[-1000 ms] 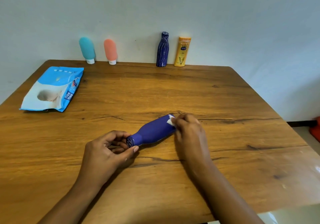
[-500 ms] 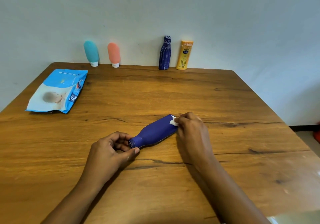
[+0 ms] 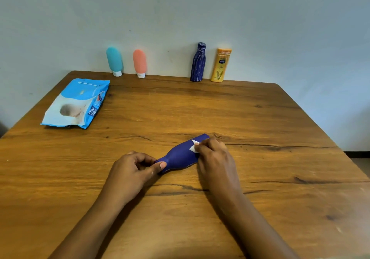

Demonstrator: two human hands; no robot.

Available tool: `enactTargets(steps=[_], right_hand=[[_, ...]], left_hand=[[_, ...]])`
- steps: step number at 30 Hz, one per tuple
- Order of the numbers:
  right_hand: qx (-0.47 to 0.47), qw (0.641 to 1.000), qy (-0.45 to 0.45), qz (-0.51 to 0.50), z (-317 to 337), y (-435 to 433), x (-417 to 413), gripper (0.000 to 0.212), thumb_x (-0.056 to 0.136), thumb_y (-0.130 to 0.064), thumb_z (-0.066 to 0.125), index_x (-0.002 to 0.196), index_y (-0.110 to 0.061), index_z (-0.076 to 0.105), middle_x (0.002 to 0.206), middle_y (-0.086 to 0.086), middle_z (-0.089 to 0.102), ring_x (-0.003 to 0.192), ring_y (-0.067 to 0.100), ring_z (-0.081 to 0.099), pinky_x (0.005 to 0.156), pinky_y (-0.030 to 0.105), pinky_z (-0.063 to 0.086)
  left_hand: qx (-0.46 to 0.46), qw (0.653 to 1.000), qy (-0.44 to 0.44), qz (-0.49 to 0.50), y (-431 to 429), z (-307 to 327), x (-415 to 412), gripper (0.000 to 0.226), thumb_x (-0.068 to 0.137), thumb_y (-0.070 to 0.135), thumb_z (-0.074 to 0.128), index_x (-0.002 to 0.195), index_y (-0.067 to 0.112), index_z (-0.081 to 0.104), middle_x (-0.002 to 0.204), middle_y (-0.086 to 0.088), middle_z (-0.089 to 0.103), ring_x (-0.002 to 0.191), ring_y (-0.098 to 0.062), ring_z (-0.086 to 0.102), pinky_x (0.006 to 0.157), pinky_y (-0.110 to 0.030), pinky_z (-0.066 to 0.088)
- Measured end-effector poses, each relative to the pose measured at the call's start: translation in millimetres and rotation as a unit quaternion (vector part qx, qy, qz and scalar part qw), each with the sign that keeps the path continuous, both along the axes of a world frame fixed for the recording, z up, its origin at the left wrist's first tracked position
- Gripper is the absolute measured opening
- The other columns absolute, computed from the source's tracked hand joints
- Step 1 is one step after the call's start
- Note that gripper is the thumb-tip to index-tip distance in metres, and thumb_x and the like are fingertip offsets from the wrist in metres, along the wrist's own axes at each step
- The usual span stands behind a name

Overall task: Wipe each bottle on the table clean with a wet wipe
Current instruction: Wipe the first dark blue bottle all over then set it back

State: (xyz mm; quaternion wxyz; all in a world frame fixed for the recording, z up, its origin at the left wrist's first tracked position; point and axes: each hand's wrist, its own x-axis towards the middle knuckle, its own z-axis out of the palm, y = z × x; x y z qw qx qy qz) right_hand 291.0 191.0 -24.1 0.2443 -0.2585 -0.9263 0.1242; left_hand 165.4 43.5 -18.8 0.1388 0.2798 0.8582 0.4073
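A dark blue bottle (image 3: 183, 154) lies on its side in the middle of the wooden table (image 3: 260, 158), neck toward me and to the left. My left hand (image 3: 132, 168) pinches its neck and cap between thumb and fingers. My right hand (image 3: 215, 154) holds a small white wet wipe (image 3: 193, 146) pressed against the bottle's body. At the back edge, against the wall, stand a teal tube (image 3: 114, 61), a coral tube (image 3: 139, 63), a patterned dark blue bottle (image 3: 198, 62) and a yellow lotion bottle (image 3: 221, 65).
A light blue pack of wet wipes (image 3: 77, 103) lies flat at the back left of the table. The table's right edge runs diagonally, with the wall close behind the bottles.
The wipe and my right hand have slid a little down the bottle's body toward the neck. My left thumb now covers more of the cap.
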Motion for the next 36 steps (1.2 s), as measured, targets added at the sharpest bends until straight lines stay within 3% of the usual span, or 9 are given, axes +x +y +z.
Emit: enactTargets(steps=[7, 11, 14, 18, 22, 26, 31, 34, 36], right_hand=[[-0.021, 0.992, 0.126, 0.004, 18, -19, 26, 0.027, 0.081, -0.004, 0.066, 0.107, -0.009, 0.068, 0.099, 0.002, 0.062, 0.090, 0.015, 0.056, 0.075, 0.018, 0.044], [-0.048, 0.995, 0.041, 0.080, 22, -56, 18, 0.031, 0.085, -0.016, 0.064, 0.116, -0.016, 0.062, 0.111, -0.002, 0.056, 0.097, 0.005, 0.052, 0.075, 0.019, 0.049], [0.047, 0.995, -0.015, 0.081, 16, -56, 14, 0.038, 0.076, -0.017, 0.074, 0.113, -0.017, 0.064, 0.109, 0.001, 0.060, 0.095, 0.014, 0.055, 0.060, 0.023, 0.053], [0.019, 1.000, -0.013, -0.012, 24, -47, 12, 0.040, 0.071, -0.015, 0.078, 0.110, -0.013, 0.067, 0.105, 0.002, 0.062, 0.089, 0.015, 0.054, 0.059, 0.020, 0.048], [0.082, 0.993, -0.040, 0.080, 20, -65, 14, 0.044, 0.070, -0.020, 0.078, 0.112, -0.014, 0.064, 0.108, 0.002, 0.060, 0.090, 0.013, 0.053, 0.060, 0.019, 0.051], [0.043, 0.999, -0.014, 0.008, 23, -52, 12, 0.044, 0.067, -0.018, 0.081, 0.108, -0.013, 0.066, 0.105, 0.003, 0.062, 0.088, 0.012, 0.055, 0.058, 0.020, 0.051], [0.070, 0.995, -0.016, 0.070, 10, -60, 15, 0.038, 0.079, -0.019, 0.071, 0.115, -0.015, 0.061, 0.105, 0.001, 0.058, 0.086, 0.010, 0.050, 0.057, 0.021, 0.051], [0.021, 0.999, 0.015, -0.019, 13, -37, 16, 0.036, 0.083, -0.017, 0.068, 0.118, -0.014, 0.061, 0.109, 0.001, 0.057, 0.090, 0.010, 0.048, 0.063, 0.022, 0.049], [0.039, 0.999, 0.009, -0.011, 15, -42, 13, 0.039, 0.079, -0.015, 0.072, 0.117, -0.012, 0.061, 0.109, 0.003, 0.058, 0.090, 0.012, 0.050, 0.061, 0.023, 0.051]], left_hand=[[0.037, 0.995, 0.088, -0.015, -10, -3, 28, 0.037, 0.061, 0.038, 0.083, 0.090, 0.038, 0.061, 0.075, 0.016, 0.061, 0.074, -0.001, 0.059, 0.059, -0.013, 0.043], [0.102, 0.986, 0.120, -0.055, -11, -5, 28, 0.038, 0.061, 0.030, 0.083, 0.093, 0.032, 0.063, 0.080, 0.018, 0.063, 0.082, 0.000, 0.061, 0.064, -0.012, 0.049], [0.130, 0.978, 0.148, -0.072, -11, -4, 30, 0.041, 0.062, 0.022, 0.083, 0.098, 0.030, 0.062, 0.090, 0.024, 0.059, 0.086, 0.003, 0.061, 0.067, -0.008, 0.049], [0.138, 0.970, 0.180, -0.084, -10, -5, 29, 0.041, 0.063, 0.021, 0.082, 0.101, 0.020, 0.067, 0.092, 0.021, 0.058, 0.094, 0.004, 0.058, 0.071, -0.003, 0.047], [0.142, 0.966, 0.190, -0.104, -11, -6, 28, 0.043, 0.064, 0.013, 0.082, 0.103, 0.019, 0.067, 0.094, 0.018, 0.059, 0.095, 0.007, 0.057, 0.072, -0.001, 0.044], [0.144, 0.967, 0.191, -0.088, -8, -6, 29, 0.042, 0.062, 0.019, 0.082, 0.102, 0.017, 0.067, 0.094, 0.014, 0.061, 0.098, 0.008, 0.055, 0.073, 0.001, 0.043], [0.169, 0.966, 0.175, -0.087, -10, -6, 28, 0.043, 0.062, 0.012, 0.083, 0.101, 0.022, 0.067, 0.093, 0.017, 0.063, 0.091, 0.004, 0.059, 0.072, -0.005, 0.047], [0.158, 0.967, 0.181, -0.077, -9, -7, 29, 0.041, 0.062, 0.020, 0.080, 0.101, 0.019, 0.068, 0.092, 0.012, 0.063, 0.097, 0.004, 0.056, 0.073, -0.004, 0.047], [0.159, 0.968, 0.176, -0.078, -8, -6, 29, 0.041, 0.062, 0.019, 0.081, 0.101, 0.020, 0.068, 0.092, 0.012, 0.063, 0.096, 0.004, 0.057, 0.073, -0.003, 0.046]])
